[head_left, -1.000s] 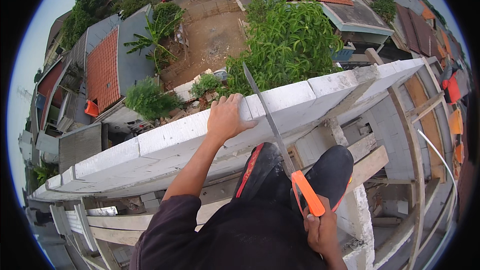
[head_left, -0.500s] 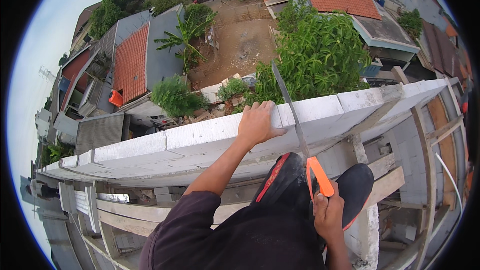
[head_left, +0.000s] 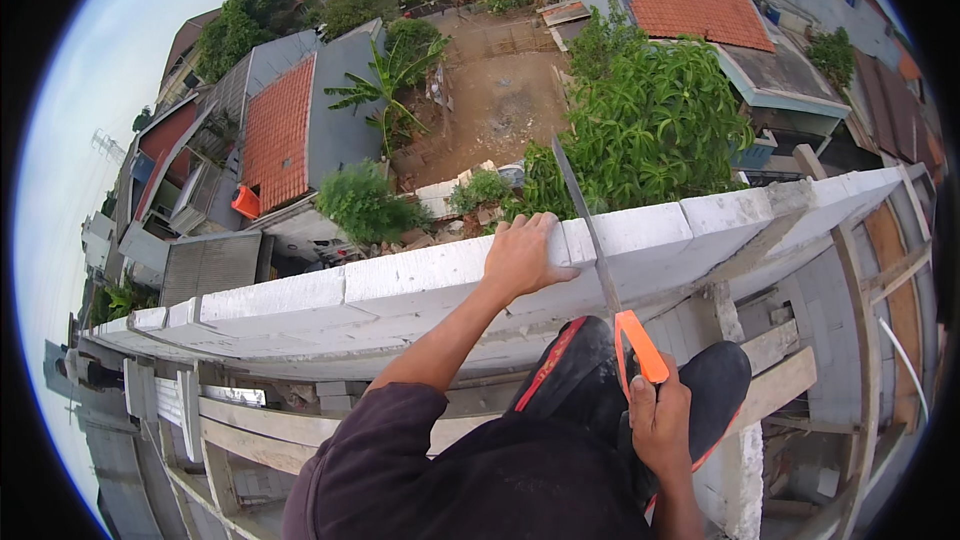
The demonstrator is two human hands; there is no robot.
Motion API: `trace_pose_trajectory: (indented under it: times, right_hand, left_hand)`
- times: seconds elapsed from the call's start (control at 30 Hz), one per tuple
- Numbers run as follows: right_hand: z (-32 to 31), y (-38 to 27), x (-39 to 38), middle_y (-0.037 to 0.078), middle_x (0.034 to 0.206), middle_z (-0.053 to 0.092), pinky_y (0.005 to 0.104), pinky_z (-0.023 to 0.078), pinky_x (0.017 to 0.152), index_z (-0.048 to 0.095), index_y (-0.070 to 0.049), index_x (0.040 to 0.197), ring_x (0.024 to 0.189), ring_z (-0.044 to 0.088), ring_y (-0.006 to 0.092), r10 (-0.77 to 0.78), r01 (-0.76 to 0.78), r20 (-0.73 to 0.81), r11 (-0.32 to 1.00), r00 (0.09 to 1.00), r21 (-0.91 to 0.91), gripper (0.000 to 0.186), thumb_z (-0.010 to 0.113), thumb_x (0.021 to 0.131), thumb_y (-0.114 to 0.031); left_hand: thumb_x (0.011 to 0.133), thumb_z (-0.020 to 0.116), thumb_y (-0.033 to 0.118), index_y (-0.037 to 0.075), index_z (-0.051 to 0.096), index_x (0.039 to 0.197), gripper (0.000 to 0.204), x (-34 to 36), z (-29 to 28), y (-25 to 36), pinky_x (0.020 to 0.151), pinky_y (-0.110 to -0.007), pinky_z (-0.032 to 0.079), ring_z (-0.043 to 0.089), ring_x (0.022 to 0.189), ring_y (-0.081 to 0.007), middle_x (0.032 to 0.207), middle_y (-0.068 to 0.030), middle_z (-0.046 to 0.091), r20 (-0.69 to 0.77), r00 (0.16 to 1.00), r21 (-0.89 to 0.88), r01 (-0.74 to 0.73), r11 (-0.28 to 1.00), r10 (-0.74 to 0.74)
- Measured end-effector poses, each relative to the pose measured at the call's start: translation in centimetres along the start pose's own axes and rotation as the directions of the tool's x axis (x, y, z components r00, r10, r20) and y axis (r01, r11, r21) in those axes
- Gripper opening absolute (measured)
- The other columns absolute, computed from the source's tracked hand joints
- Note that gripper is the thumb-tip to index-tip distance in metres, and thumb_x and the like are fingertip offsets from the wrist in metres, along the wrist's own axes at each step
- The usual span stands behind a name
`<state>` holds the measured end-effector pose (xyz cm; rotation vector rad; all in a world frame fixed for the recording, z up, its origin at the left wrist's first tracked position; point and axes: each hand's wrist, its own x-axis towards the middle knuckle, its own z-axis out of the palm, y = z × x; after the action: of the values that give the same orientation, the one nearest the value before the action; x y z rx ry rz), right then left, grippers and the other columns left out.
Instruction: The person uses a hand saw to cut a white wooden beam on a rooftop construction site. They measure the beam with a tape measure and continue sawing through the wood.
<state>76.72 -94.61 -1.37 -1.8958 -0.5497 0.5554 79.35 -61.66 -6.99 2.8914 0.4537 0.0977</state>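
My right hand (head_left: 660, 420) is closed round the orange handle of a handsaw (head_left: 640, 345), in front of my knees. Its long grey blade slants away across the top of a wall of white lightweight blocks (head_left: 430, 274), and the tip sticks out past the far edge. Just left of the blade, my left hand (head_left: 522, 258) grips the top of a white block (head_left: 577, 242), fingers over the top and thumb on the near side. A narrow piece of block shows between that hand and the saw. How deep the blade sits in the block I cannot tell.
Wooden planks (head_left: 270, 425) run below the wall on my side, with timber posts (head_left: 858, 340) at the right. Beyond the wall the ground drops far down to a leafy tree (head_left: 650, 125), a dirt yard (head_left: 500, 90) and tiled roofs (head_left: 280, 130).
The whole view has shifted slightly. The saw's handle has moved a little forward, nearer the wall. My left hand keeps its place on the block.
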Motion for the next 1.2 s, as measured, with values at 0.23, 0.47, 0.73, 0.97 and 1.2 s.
trace_pose_trajectory:
  times: [0.23, 0.47, 0.73, 0.97, 1.2]
  right_hand:
    - [-2.7, 1.6, -9.5, 0.017, 0.112, 0.067, 0.0405, 0.05, 0.094, 0.052, -0.004, 0.144, 0.102, 0.067, 0.0282, 0.15, -0.15, 0.018, 0.989, 0.988, -0.01, 0.058, 0.064, 0.102, -0.041]
    - [0.6, 0.2, 0.5, 0.016, 0.081, 0.065, 0.0394, 0.055, 0.07, 0.058, 0.004, 0.128, 0.068, 0.068, 0.0346, -0.023, 0.023, 0.005, 1.0, 1.0, 0.013, 0.031, 0.059, 0.103, -0.013]
    - [-1.9, 0.6, -8.5, 0.017, 0.087, 0.067, 0.0396, 0.055, 0.074, 0.057, 0.003, 0.132, 0.075, 0.07, 0.034, 0.088, -0.088, -0.024, 0.996, 0.996, 0.027, 0.034, 0.06, 0.102, -0.013]
    - [0.5, 1.6, -2.3, 0.023, 0.085, 0.065, 0.0458, 0.052, 0.07, 0.054, 0.002, 0.132, 0.073, 0.066, 0.0439, -0.027, 0.029, -0.039, 0.998, 0.999, 0.059, 0.04, 0.064, 0.107, -0.027]
    - [-0.5, 1.6, -5.2, 0.023, 0.086, 0.066, 0.0466, 0.053, 0.071, 0.053, 0.001, 0.132, 0.077, 0.067, 0.047, -0.023, 0.025, -0.054, 0.999, 0.998, 0.039, 0.039, 0.064, 0.106, -0.027]
  left_hand:
    - [0.072, 0.084, 0.064, 0.001, 0.06, 0.138, 0.094, 0.8, -0.6, 0.7, 0.113, -0.05, 0.043, 0.056, 0.135, -0.0354, 0.138, -0.017, 0.065, 0.046, 0.999, 0.005, 0.022, 1.0, -0.022]
    - [0.073, 0.084, 0.066, 0.002, 0.059, 0.139, 0.096, 0.0, 0.0, -0.4, 0.115, -0.05, 0.042, 0.056, 0.136, -0.0369, 0.141, -0.017, 0.063, 0.061, 0.997, 0.034, 0.047, 0.998, -0.05]
    - [0.072, 0.085, 0.063, 0.004, 0.059, 0.14, 0.093, 0.7, 0.2, 0.9, 0.112, -0.05, 0.045, 0.061, 0.127, -0.0381, 0.134, -0.018, 0.067, 0.037, 0.999, 0.02, 0.013, 1.0, -0.014]
    - [0.07, 0.088, 0.063, 0.001, 0.062, 0.138, 0.095, 0.5, 1.2, 0.1, 0.11, -0.05, 0.046, 0.062, 0.127, -0.0364, 0.133, -0.0182, 0.07, -0.062, 0.998, 0.061, 0.004, 0.998, 0.0]
    - [0.071, 0.086, 0.063, 0.0, 0.059, 0.143, 0.099, 0.6, 0.9, 0.7, 0.11, -0.05, 0.046, 0.063, 0.127, -0.0365, 0.135, -0.0199, 0.068, -0.009, 1.0, 0.083, 0.013, 0.996, -0.012]
